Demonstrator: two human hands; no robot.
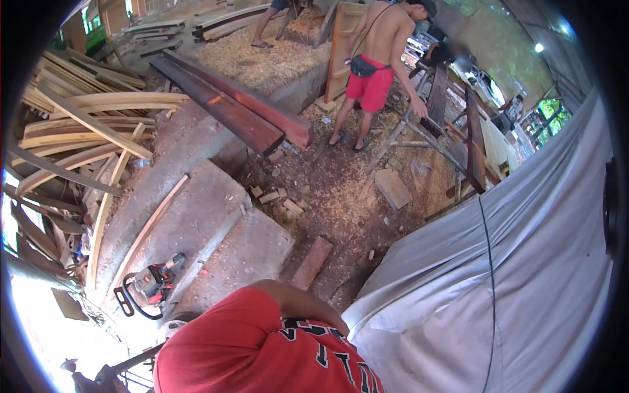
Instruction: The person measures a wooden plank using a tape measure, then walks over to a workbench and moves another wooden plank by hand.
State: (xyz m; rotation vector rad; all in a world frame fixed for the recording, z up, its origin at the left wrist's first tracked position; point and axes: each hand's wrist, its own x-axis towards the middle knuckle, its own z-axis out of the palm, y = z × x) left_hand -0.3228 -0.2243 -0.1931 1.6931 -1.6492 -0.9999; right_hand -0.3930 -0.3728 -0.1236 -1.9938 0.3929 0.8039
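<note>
Neither my left hand nor my right hand shows in the head view. At the bottom a red shirt (223, 340) with dark lettering fills the frame, and a bent bare arm (301, 304) reaches from its sleeve toward a pale sheet. Where that arm ends, the hand is hidden. Left of the shirt, a chainsaw (149, 283) with a dark handle rests on the concrete slab (226, 216). A long, narrow strip of wood (154, 226) lies along the slab just beyond it.
Curved timbers (98, 134) are piled at left. Two dark reddish beams (223, 98) jut over the slab's step. A shirtless person (377, 65) in red shorts stands by a trestle (419, 134) holding planks. The pale sheet (485, 288) hangs at right, crossed by a black cable (490, 262).
</note>
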